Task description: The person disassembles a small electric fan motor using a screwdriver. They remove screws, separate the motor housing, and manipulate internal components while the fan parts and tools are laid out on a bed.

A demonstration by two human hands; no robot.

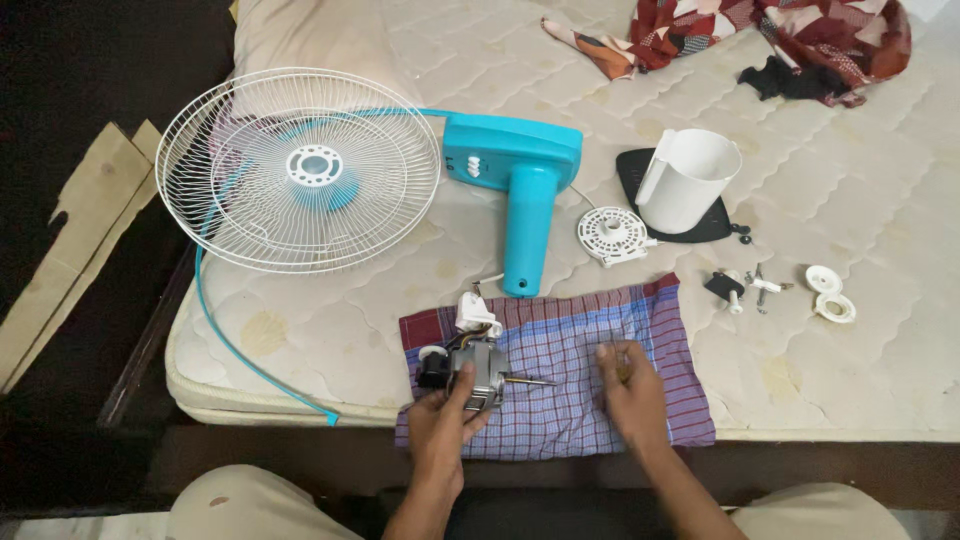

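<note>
A small metal fan motor (478, 372) with a shaft pointing right lies on a checked purple cloth (570, 340) at the mattress's near edge. My left hand (443, 425) grips the motor from the near side, thumb on its top. A white plastic part with wires (474, 312) sits just behind the motor. My right hand (628, 390) rests on the cloth to the right of the shaft, fingers curled around a small item that I cannot make out.
On the mattress (860, 200) lie a white wire fan guard (297, 168), a turquoise fan stand (520, 180), a white round vented cover (611, 236), a white housing (688, 180) on a black plate, small screws and white rings (830, 295), patterned fabric (780, 35). Cardboard (70, 230) lies left.
</note>
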